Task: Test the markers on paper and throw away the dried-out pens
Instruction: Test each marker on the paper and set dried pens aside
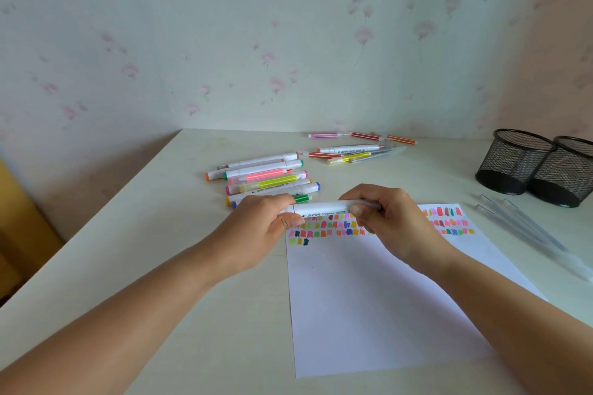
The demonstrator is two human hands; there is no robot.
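Dozens of colour swatches (pixel 324 228) already run in rows along the far edge of the paper (pixel 369 298), so by my reading the testing is well advanced, though most of the sheet is still blank. About ten markers lie in a pile (pixel 266 181) near the middle of the surface (pixel 160 266), and a looser group (pixel 353 151) sits closer to its far edge. Nothing shows which of these have been tried, and no bin is in view, so how many dried-out pens have been discarded I cannot tell. Two mesh cups (pixel 513 163) stand side by side at the right edge, with clear tubes (pixel 519 228) lying just in front of them. The marker (pixel 321 210) now in hand is a white one held level just above the swatches. The left grip (pixel 266 228) is clenched on its left end, thumb underneath and fingers curled over the top. The right grip (pixel 385 221) wraps the opposite end, thumb pressed to the barrel. This looks like a cap being pulled off or pushed on; which one is unclear.
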